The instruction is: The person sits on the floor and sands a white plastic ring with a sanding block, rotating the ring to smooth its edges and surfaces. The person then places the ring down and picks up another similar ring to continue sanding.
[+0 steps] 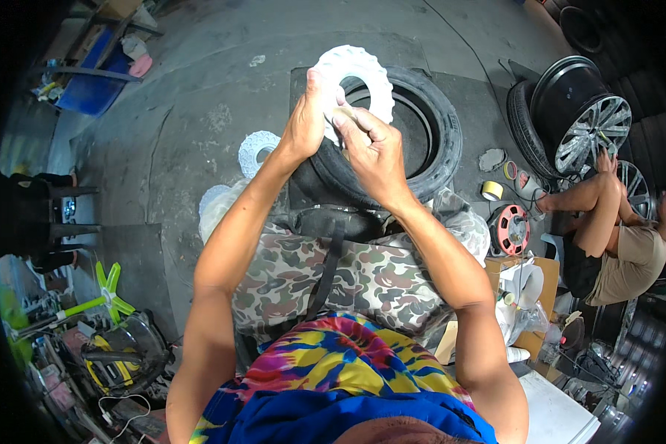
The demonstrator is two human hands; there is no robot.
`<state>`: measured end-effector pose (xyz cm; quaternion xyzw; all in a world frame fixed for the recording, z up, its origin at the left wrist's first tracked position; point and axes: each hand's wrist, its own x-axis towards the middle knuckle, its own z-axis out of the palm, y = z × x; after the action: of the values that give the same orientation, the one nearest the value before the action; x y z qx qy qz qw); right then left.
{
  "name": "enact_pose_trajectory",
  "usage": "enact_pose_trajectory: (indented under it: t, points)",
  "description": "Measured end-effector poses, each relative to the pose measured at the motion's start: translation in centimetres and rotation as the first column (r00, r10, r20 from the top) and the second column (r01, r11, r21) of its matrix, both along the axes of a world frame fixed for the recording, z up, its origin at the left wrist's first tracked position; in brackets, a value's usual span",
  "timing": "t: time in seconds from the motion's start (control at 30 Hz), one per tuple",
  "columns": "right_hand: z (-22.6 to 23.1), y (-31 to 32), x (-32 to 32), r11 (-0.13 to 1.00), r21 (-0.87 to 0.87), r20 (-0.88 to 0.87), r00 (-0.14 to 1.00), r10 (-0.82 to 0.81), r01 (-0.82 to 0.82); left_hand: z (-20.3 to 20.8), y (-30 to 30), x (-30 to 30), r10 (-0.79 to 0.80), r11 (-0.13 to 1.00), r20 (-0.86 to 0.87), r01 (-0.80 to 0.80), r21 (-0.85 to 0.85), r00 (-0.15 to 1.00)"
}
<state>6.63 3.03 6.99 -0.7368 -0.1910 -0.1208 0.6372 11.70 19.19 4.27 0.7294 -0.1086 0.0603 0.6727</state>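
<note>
A white ring with a scalloped outer edge (378, 83) is held up above a black tire (445, 129) lying flat on the floor. My left hand (305, 122) grips the ring's left side, thumb up along its edge. At the ring's lower inner rim, my right hand (376, 154) is closed in a pinch. Something tan and small seems to show between its fingers, but I cannot make out what it is. Left of the tire lies a second white ring (249, 164) with a patterned surface. Nearer me, another pale round piece (212, 197) is partly covered by clear plastic.
To the right, another person's hand (607, 160) is at a silver-spoked wheel (590, 133). Nearby are a yellow tape roll (492, 191), a red cable reel (510, 230) and a cardboard box (547, 292). A blue bin (89, 92) stands far left; a green-legged stand (109, 292) is near left.
</note>
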Motion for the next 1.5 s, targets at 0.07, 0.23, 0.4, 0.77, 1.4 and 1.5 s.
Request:
enact_pose_trajectory:
  t: [0.07,0.23,0.4,0.77,1.4,1.5]
  points:
    - [0.3,-0.6,0.9,0.982,-0.166,0.294,0.955,-0.041,0.094,-0.3,0.5,0.1,-0.006,1.0,-0.087,0.004,-0.026,0.996]
    - [0.7,-2.2,-0.4,0.896,-0.439,0.407,0.904,0.133,0.066,2.6,1.2,-0.9,-0.083,0.993,-0.283,0.056,-0.104,0.956]
    - [1.3,-1.1,0.2,0.868,-0.488,0.464,0.87,0.168,0.093,1.1,1.9,-0.8,-0.057,0.998,-0.245,0.049,-0.038,0.968]
    - [0.7,-1.6,-1.3,0.888,-0.457,0.403,0.902,0.154,0.052,1.9,1.9,-1.4,-0.127,0.988,-0.293,0.095,-0.12,0.948]
    - [1.6,-1.3,0.2,0.936,-0.349,0.371,0.924,0.095,0.043,2.4,0.1,-2.1,-0.12,0.991,-0.25,0.099,-0.095,0.961]
    - [1.6,-1.7,0.4,0.897,-0.436,0.433,0.89,0.141,0.07,2.3,-0.5,-2.5,-0.089,0.995,-0.244,0.073,-0.072,0.966]
